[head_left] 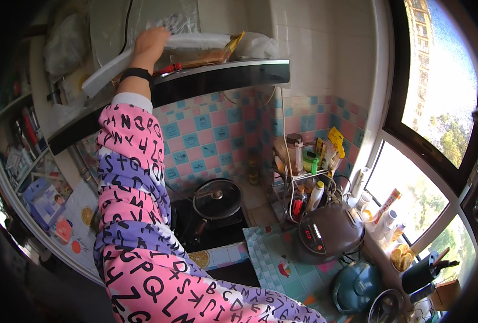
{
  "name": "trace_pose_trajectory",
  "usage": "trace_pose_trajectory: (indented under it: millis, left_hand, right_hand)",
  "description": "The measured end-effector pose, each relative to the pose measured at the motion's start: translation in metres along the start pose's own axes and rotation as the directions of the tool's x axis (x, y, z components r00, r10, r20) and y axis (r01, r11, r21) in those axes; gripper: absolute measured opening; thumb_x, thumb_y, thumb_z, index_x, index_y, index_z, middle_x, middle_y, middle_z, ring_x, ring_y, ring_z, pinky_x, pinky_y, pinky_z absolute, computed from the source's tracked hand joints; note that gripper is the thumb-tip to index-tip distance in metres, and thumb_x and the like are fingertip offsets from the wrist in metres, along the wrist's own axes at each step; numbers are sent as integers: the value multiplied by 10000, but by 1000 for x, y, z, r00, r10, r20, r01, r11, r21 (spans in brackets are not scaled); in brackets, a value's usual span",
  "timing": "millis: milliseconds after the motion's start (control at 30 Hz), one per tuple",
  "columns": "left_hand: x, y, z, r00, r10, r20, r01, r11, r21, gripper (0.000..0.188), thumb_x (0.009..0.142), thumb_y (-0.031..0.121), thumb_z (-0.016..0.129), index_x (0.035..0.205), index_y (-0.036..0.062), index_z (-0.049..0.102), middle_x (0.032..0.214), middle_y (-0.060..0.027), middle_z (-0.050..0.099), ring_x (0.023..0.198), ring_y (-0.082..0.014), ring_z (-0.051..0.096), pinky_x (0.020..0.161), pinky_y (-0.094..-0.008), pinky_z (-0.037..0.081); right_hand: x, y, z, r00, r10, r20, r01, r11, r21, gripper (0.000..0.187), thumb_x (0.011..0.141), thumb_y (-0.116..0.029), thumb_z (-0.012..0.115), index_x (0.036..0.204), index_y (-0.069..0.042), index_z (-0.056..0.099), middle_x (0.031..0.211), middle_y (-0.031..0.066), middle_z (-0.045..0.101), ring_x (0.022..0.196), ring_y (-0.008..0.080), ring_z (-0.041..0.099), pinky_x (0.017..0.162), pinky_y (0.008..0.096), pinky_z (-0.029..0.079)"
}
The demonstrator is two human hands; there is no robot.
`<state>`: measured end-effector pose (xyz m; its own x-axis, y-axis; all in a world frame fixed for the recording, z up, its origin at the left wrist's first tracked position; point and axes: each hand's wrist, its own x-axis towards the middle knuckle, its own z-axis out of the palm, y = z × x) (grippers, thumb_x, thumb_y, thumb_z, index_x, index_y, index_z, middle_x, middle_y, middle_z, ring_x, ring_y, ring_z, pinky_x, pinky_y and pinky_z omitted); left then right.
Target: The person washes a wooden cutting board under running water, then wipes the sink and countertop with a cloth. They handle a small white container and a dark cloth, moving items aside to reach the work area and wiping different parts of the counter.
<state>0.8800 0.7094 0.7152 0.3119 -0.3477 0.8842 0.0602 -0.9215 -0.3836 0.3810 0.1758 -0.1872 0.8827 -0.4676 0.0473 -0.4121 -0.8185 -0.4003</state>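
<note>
My left hand (pixel 151 45) is raised to the top of the range hood (pixel 222 75), a black band on its wrist. Its fingers curl at the edge of a long white strip-like piece (pixel 103 74), their tips hidden, so what they hold cannot be made out. Beside the hand, a red-handled tool (pixel 168 69) and a yellow-edged clear package (pixel 233 44) lie on the hood. Crumpled clear plastic (pixel 177 19) rises behind them. Below stands a lidded pan (pixel 217 199) on the black stove. My right hand is out of view.
A dark rice cooker (pixel 330 234) sits on the right counter, with a bottle rack (pixel 303 177) behind it. A green lidded pot (pixel 356 288) stands nearer. Jars and a utensil holder (pixel 421 274) line the windowsill. Shelves (pixel 26 134) run along the left.
</note>
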Motion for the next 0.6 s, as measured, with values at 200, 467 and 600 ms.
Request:
trace_pose_trajectory:
  millis: [200, 467, 600]
  left_hand:
    - [-23, -3, 3, 787, -127, 604, 502, 700, -507, 641, 776, 620, 713, 1126, 87, 641, 1090, -102, 678, 1007, -240, 635, 904, -335, 478]
    - [-18, 12, -15, 759, -232, 608, 551, 726, -410, 625, 878, 652, 561, 1213, 126, 607, 1201, -80, 641, 1111, -217, 589, 986, -423, 401]
    - [-15, 11, -21, 929, -216, 300, 223, 975, 11, 494, 887, 610, 560, 1144, 204, 676, 1235, -45, 636, 1163, -250, 582, 1038, -484, 356]
  right_hand:
    - [3, -5, 0, 1000, 18, 19, -18, 1000, -6, 285, 784, -295, 644, 1040, -179, 690, 1333, 51, 567, 1157, 346, 552, 903, 492, 491]
    - [1, -9, 0, 999, 33, 35, -34, 999, 6, 277, 789, -241, 636, 1052, -172, 690, 1326, 72, 578, 1166, 355, 549, 922, 493, 481]
    - [-7, -5, 4, 999, 37, 37, -38, 999, 20, 276, 791, -214, 632, 1057, -168, 690, 1322, 82, 584, 1170, 359, 548, 932, 493, 476]
